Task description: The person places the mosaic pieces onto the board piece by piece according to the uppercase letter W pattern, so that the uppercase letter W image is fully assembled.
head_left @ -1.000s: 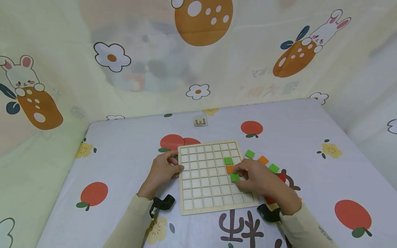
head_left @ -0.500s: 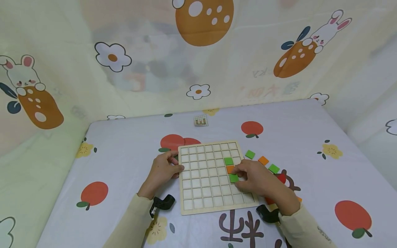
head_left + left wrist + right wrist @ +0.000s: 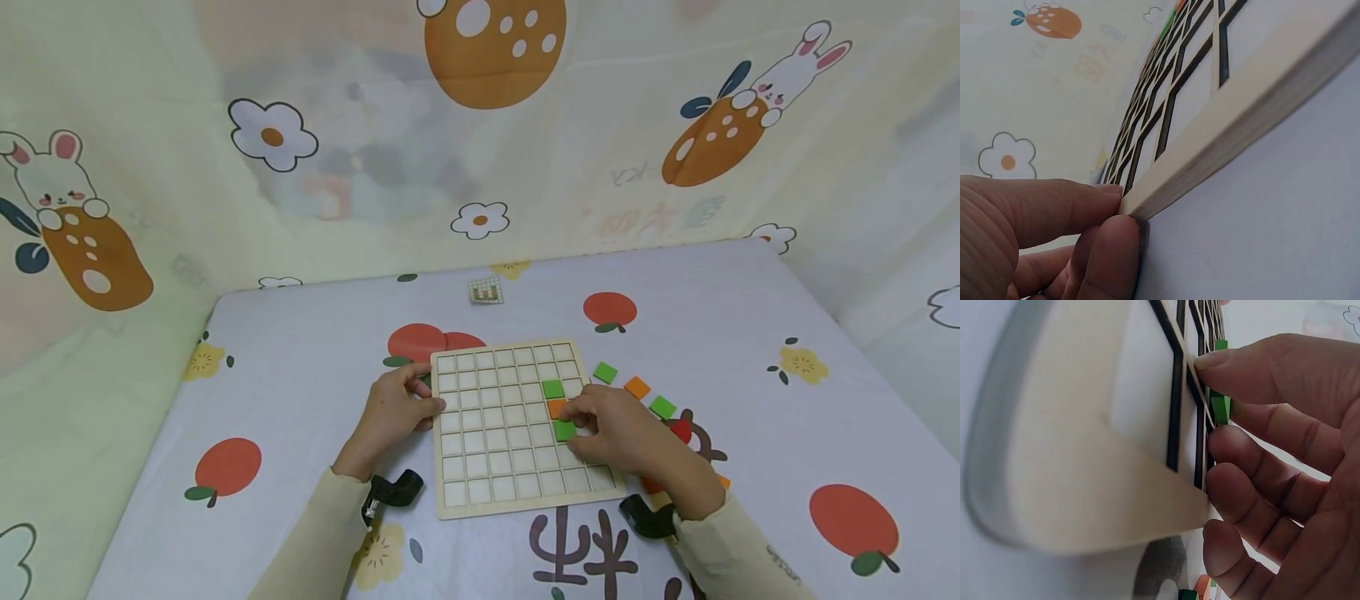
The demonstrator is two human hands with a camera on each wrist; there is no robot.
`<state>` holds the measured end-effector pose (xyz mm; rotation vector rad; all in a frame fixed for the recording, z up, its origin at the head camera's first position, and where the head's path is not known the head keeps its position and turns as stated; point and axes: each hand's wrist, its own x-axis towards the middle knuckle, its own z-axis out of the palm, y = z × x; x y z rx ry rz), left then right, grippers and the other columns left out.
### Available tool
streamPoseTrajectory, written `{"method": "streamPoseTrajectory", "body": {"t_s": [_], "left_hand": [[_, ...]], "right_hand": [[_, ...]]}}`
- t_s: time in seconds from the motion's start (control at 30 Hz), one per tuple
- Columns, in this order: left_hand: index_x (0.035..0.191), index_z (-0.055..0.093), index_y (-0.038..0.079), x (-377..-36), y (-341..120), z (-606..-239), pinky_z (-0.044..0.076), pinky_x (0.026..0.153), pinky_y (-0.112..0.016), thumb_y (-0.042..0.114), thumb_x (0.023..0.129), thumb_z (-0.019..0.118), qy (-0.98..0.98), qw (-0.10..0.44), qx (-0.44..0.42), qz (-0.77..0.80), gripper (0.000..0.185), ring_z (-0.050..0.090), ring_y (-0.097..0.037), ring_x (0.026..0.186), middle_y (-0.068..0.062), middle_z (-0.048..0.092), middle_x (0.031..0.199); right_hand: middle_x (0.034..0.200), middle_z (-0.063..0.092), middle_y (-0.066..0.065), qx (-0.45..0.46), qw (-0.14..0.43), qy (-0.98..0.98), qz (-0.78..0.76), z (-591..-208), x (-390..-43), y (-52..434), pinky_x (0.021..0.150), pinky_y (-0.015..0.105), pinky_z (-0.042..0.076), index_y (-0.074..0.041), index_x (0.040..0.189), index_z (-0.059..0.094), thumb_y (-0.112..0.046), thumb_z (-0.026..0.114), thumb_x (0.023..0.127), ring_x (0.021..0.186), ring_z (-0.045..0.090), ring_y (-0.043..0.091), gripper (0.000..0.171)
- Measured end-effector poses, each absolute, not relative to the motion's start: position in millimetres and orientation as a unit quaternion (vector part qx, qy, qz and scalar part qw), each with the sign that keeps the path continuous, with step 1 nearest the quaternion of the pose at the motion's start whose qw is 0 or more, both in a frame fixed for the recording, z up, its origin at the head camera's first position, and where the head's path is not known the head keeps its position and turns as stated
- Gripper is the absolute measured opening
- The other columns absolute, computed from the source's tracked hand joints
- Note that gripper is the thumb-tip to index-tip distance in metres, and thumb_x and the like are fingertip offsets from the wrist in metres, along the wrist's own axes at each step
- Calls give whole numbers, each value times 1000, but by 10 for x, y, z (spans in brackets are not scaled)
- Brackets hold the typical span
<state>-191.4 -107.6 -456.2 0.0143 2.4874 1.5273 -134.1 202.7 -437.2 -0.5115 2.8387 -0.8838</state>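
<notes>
Board (image 3: 517,429) left edge pinched by left hand (image 3: 393,414); right hand (image 3: 618,433) fingers pinch green tile (image 3: 566,430) (cells leftward bare).

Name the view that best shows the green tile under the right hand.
The head view: the green tile lies in the wooden grid board at the right hand fingertips, below an orange tile. The right wrist view shows only its edge. The left wrist view shows just a faint green sliver far off.
</notes>
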Motion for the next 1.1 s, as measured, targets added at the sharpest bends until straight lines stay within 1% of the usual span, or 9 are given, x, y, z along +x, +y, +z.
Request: {"method": "streamPoseTrajectory", "body": {"t_s": [0.37,1.1], "left_hand": [[134,57,7,-1916,-1073,-4558,56,54,-28,4,79,78,846,112,6,521,59,61,-16,60,-10,56,90],[134,56,7,-1912,-1071,-4562,56,54,-28,5,79,78,848,112,6,518,59,61,-16,60,-10,56,90]], "right_hand": [[77,52,-3,-146,71,942,-295,-4354,-1324,2011,57,24,42,-16,95,73,-10,76,75,72,48,13,22],[79,54,-4,-151,65,942,-293,-4367,-1318,2014,59,23,43,-15,97,74,-10,77,75,73,48,13,22]]}}
